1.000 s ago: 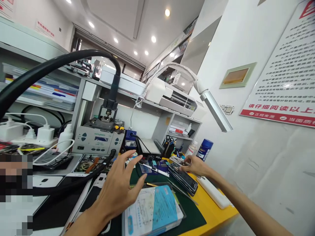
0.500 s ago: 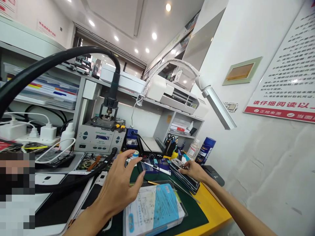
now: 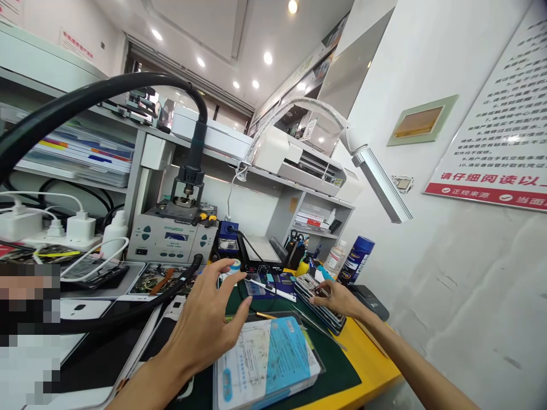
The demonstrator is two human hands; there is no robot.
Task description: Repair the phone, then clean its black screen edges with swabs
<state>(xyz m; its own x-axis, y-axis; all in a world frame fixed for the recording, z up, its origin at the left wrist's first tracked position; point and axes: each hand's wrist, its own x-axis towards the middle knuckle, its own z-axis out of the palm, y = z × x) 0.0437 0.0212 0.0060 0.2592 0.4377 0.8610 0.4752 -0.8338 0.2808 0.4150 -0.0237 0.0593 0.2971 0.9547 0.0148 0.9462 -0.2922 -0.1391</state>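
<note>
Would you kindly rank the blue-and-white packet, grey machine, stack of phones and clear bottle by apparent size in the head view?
1. Blue-and-white packet, nearest the camera
2. Grey machine
3. Stack of phones, partly hidden by the right hand
4. Clear bottle

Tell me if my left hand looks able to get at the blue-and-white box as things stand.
Yes, most likely: the left hand has its fingers spread, seems to hold nothing, and is close to the blue-and-white box. Nothing appears to lie on the box's visible top.
</note>
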